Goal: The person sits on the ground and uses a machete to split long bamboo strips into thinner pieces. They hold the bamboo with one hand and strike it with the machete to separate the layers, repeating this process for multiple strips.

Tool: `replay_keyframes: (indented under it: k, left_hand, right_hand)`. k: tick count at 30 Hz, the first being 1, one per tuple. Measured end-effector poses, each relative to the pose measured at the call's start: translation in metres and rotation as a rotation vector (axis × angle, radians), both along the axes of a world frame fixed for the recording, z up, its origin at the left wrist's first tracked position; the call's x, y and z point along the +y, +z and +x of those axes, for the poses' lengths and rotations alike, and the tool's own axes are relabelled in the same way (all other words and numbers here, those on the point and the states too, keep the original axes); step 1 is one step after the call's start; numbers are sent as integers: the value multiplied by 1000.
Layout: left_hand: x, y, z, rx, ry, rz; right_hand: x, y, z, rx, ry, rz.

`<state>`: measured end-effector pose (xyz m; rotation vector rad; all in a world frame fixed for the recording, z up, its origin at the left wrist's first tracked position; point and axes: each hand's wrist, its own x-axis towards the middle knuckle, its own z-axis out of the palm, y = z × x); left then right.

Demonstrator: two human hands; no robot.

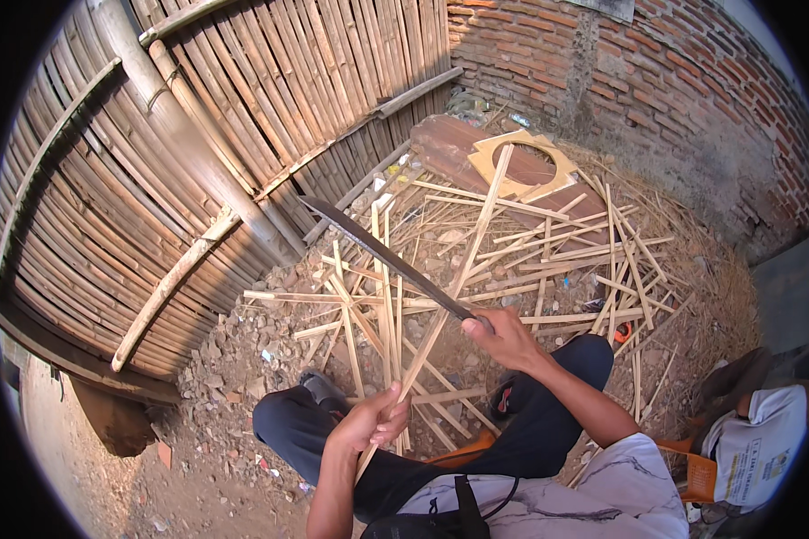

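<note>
Bright daylight; warm sun on tan bamboo-slat fence (288, 90), softer shade on stony brown ground (220, 422); red-brick wall (724, 81) curved by fisheye; black vignette; centre crisp, margins soft.

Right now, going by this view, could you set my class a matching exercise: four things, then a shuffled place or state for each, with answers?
Things
1. Left hand
2. Right hand
3. Tan board
4. Brick wall

Places or states
A. Has a large round hole
B. Holds a pale strip
C. Stands at the upper right
D. Holds a long knife

Pairs: 1-B, 2-D, 3-A, 4-C
</note>
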<state>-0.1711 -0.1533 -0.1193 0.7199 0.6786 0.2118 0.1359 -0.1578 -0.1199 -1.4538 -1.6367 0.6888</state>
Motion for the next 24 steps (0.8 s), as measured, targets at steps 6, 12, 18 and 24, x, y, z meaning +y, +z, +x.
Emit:
replay_keyframes:
  k: [6, 12, 18, 24]
  left_hand:
    - [8, 7, 6, 154, 43, 132]
    - [16, 16, -1, 334, 2, 300]
    - [12, 6, -1, 506, -44, 682]
    - [-5, 17, 6, 645, 42, 1203]
  right_hand:
    - [-6, 0, -29, 442, -60, -97]
    - [10, 2, -53, 887, -283, -148]
    - [23, -15, -55, 1196, -213, -251]
    - [39, -54, -68, 1354, -301, -221]
